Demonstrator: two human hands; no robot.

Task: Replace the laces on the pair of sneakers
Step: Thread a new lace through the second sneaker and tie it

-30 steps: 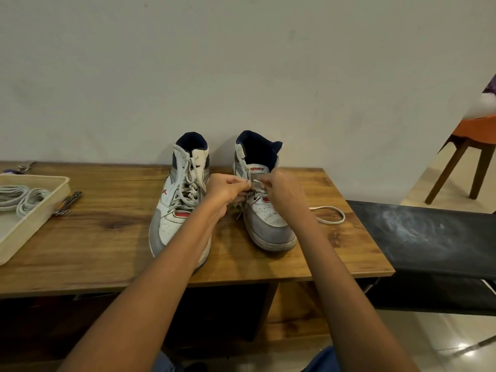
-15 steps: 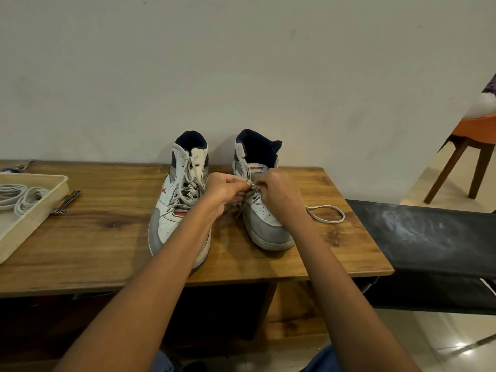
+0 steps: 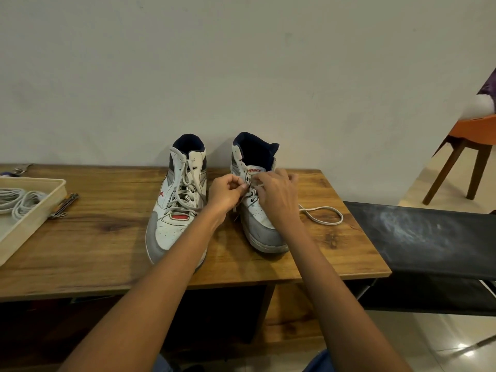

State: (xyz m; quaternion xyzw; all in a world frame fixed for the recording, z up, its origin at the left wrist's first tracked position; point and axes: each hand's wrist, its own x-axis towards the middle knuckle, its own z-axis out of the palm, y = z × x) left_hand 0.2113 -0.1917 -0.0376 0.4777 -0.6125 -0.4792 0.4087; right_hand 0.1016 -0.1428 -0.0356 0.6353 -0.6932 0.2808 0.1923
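Both my hands work the right sneaker (image 3: 264, 210) on the table (image 3: 107, 237): left hand (image 3: 226, 193) and right hand (image 3: 276, 196) pinch its lace (image 3: 322, 214). The tongue reads "Sparx" in red.

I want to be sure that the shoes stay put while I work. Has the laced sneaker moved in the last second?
No. The laced sneaker keeps the same gap to the dark knot in the table and to the tray.

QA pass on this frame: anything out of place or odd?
Nothing damaged. A loose lace loops on the table beside the right sneaker, where both hands work; pliers lie outside the tray.
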